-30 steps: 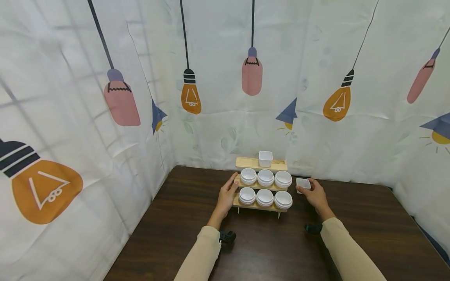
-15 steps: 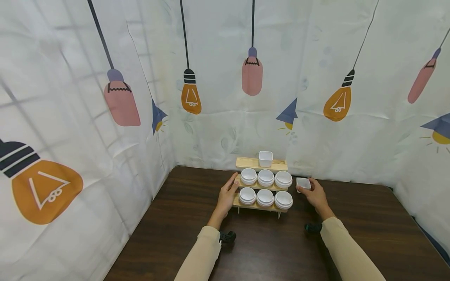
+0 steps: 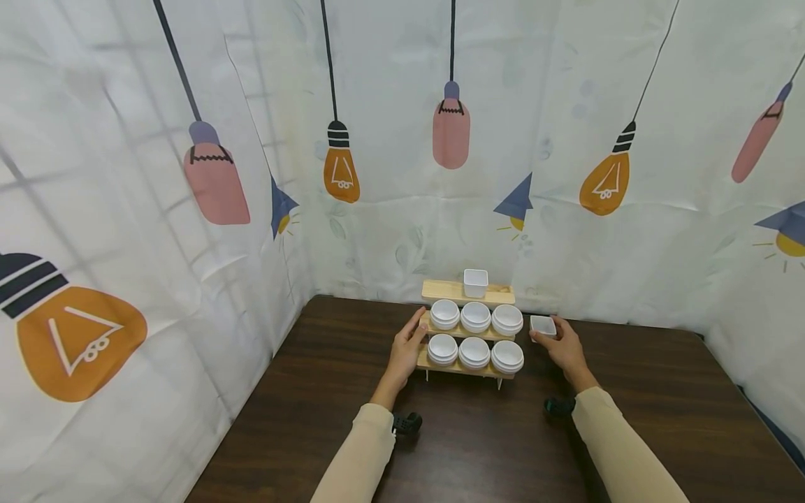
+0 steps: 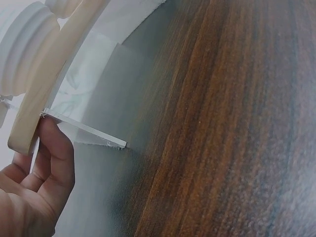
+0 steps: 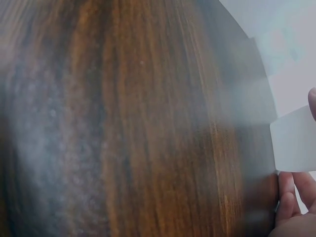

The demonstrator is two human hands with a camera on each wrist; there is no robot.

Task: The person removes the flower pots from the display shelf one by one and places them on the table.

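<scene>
A three-tier wooden stand bears white round bowls on its two lower shelves. One white square cup sits alone on its top shelf. My left hand holds the stand's left side; in the left wrist view, its fingers are bent against the end of a wooden shelf, beside a thin clear leg. To the right of the stand, my right hand pinches a second white square cup between thumb and fingers. That cup shows only partly in the right wrist view.
The dark wood-grain table carries the stand near its back edge. A white curtain printed with hanging lamps rises right behind and along the left. Black straps are on both wrists.
</scene>
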